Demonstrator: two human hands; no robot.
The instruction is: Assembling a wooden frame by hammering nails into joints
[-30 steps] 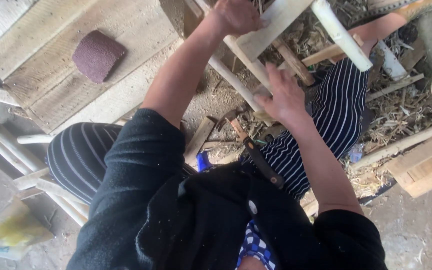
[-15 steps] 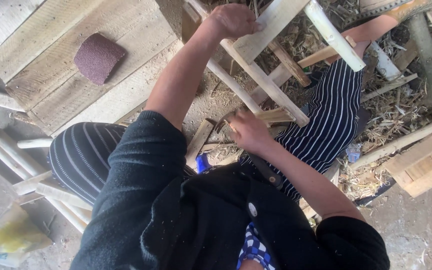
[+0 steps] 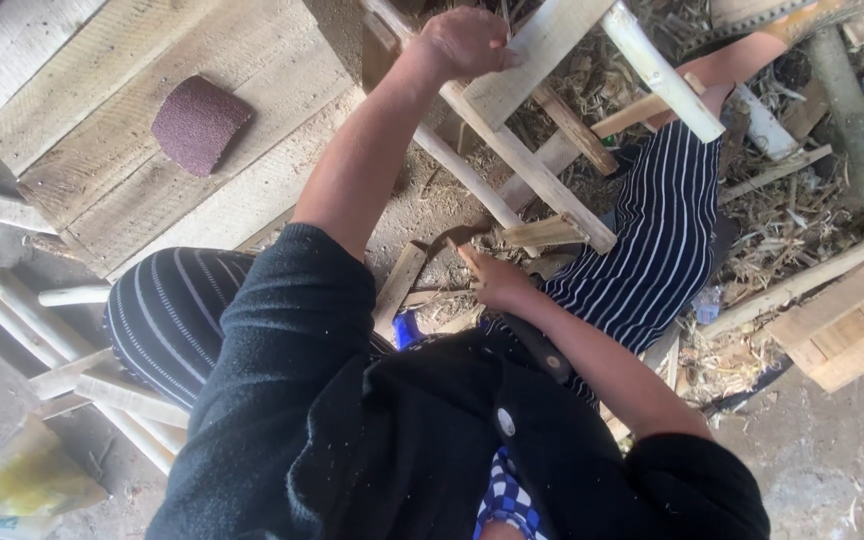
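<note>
My left hand (image 3: 464, 42) grips a plank of a pale wooden frame (image 3: 542, 185) made of slats and round legs, held tilted above the ground at the top centre. My right hand (image 3: 497, 282) is lower, just under the frame's bottom rail, its fingers down among short wood offcuts (image 3: 399, 285) and chips in front of my striped trouser leg (image 3: 652, 250). A thin curved strip (image 3: 449, 241) touches its fingertips; whether the hand holds it is hidden. A dark tool handle (image 3: 544, 352) lies across my lap under the right forearm.
A maroon sanding pad (image 3: 198, 122) lies on a plank platform (image 3: 102, 190) at the upper left. Several pale wooden rods (image 3: 62, 350) lie at the left. A small wooden box (image 3: 847, 325) sits right, amid shavings and sticks. A yellow bag (image 3: 12, 485) is bottom left.
My right hand left the frame's rail and dropped to the offcuts near my lap. The left hand kept its grip, and the frame shifted slightly.
</note>
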